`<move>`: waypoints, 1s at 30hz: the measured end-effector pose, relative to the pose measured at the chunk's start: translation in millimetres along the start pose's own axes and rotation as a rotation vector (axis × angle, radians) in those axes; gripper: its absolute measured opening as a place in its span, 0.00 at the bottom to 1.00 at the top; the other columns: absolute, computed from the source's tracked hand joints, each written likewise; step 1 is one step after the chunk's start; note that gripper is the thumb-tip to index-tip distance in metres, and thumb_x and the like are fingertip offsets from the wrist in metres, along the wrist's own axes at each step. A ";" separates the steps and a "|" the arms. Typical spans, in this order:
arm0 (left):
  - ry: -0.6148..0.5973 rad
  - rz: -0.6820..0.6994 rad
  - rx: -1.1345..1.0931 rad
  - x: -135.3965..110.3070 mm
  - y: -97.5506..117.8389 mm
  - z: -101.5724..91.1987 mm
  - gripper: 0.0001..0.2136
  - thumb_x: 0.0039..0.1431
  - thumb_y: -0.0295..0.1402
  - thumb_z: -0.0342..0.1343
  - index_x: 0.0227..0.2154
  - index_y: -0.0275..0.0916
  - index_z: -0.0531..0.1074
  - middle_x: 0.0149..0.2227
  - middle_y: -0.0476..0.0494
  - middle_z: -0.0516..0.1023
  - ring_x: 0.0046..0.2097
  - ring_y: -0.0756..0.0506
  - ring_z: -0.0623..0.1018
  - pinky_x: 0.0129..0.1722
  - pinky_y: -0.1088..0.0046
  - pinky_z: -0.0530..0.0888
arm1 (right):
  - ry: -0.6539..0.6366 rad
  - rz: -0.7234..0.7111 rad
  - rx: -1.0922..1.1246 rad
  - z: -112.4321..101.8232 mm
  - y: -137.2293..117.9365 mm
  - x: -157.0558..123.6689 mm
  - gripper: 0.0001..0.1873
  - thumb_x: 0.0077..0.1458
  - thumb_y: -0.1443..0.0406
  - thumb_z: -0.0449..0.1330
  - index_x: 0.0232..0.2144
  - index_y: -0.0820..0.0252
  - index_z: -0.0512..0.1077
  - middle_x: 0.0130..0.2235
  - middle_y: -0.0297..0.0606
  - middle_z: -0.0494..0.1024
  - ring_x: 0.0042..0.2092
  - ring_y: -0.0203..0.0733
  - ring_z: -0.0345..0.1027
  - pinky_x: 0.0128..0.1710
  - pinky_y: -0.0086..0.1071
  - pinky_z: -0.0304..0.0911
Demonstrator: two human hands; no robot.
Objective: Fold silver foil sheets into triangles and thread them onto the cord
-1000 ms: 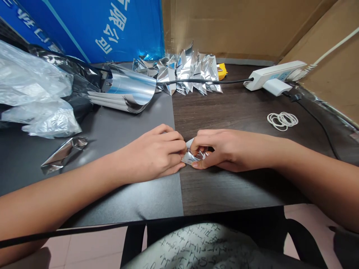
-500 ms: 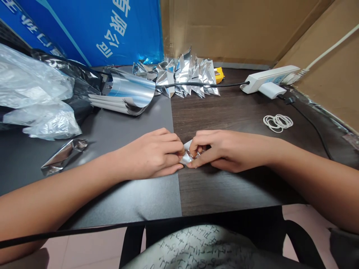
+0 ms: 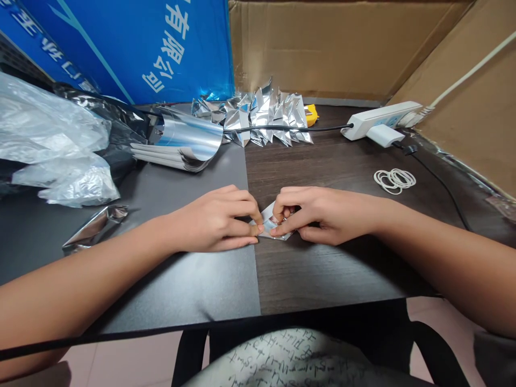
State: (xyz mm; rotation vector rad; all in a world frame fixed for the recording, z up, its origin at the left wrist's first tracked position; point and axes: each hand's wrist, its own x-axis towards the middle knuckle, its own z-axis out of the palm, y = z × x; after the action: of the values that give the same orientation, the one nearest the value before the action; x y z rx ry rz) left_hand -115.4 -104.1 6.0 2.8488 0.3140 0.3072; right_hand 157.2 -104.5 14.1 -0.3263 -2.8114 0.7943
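On our bench (image 3: 322, 166) we've got one foil piece (image 3: 266, 228) near the front, one crinkled packet (image 3: 94, 228) off left, one power strip (image 3: 385, 116), one white adapter (image 3: 380, 136) and one yellow gadget (image 3: 312, 115). White bands (image 3: 397, 178)? Several, too tangled for us to count. Folded foil pouches (image 3: 262, 114) and curled sheets (image 3: 191, 131): several of each, overlapping, no exact number.
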 end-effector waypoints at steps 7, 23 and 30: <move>-0.084 0.025 0.063 1.4 5.5 -4.3 0.14 0.71 0.39 0.50 0.42 0.41 0.79 0.41 0.40 0.80 0.50 0.43 0.76 0.50 0.65 0.68 | 0.048 -0.008 -0.017 5.2 -1.8 4.1 0.12 0.63 0.70 0.57 0.45 0.62 0.80 0.41 0.43 0.75 0.43 0.41 0.66 0.46 0.35 0.65; 0.031 0.089 -0.070 2.1 8.5 0.5 0.12 0.68 0.38 0.56 0.34 0.38 0.79 0.38 0.41 0.80 0.47 0.43 0.78 0.45 0.67 0.71 | 0.166 0.076 -0.061 19.1 -1.6 9.3 0.09 0.65 0.65 0.60 0.35 0.61 0.80 0.36 0.39 0.74 0.39 0.39 0.65 0.41 0.34 0.63; 0.069 0.069 -0.073 1.5 5.0 4.5 0.10 0.69 0.37 0.55 0.38 0.40 0.80 0.40 0.41 0.81 0.46 0.44 0.78 0.46 0.67 0.70 | 0.141 0.020 -0.017 18.8 6.2 9.4 0.10 0.66 0.64 0.60 0.35 0.62 0.79 0.37 0.40 0.73 0.40 0.40 0.64 0.42 0.33 0.62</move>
State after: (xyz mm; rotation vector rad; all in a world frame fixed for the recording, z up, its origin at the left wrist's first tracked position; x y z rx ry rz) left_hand -112.0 -109.5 3.3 2.7862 0.2136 0.4221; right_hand 144.5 -106.0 -3.7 -0.3971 -2.6885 0.7219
